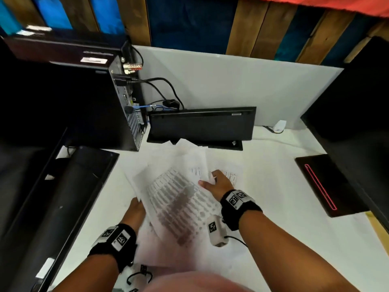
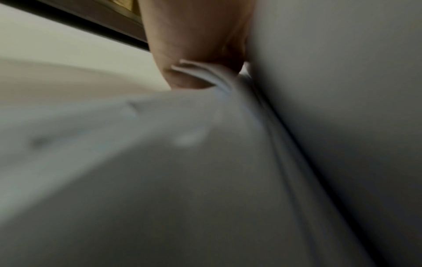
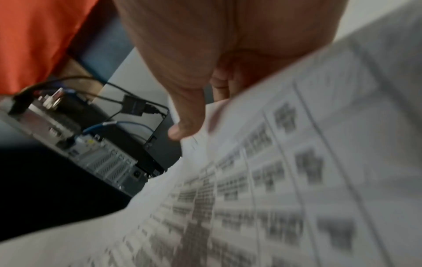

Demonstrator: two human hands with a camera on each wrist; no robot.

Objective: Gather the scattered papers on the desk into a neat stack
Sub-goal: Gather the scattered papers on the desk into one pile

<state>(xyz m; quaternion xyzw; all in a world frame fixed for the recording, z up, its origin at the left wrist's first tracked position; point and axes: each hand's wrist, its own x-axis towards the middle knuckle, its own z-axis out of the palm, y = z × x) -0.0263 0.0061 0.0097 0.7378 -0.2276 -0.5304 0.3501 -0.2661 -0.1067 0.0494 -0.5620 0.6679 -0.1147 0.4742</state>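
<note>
Fingers (image 3: 219, 84) of both hands pinch papers (image 1: 179, 199) over white desk (image 1: 273, 186); monitors around.

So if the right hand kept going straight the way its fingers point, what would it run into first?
The right hand, gripping the papers, points up and left toward the back of the desk. Loose sheets lie first in that line, then probably the leaning black keyboard; depth is uncertain.
</note>
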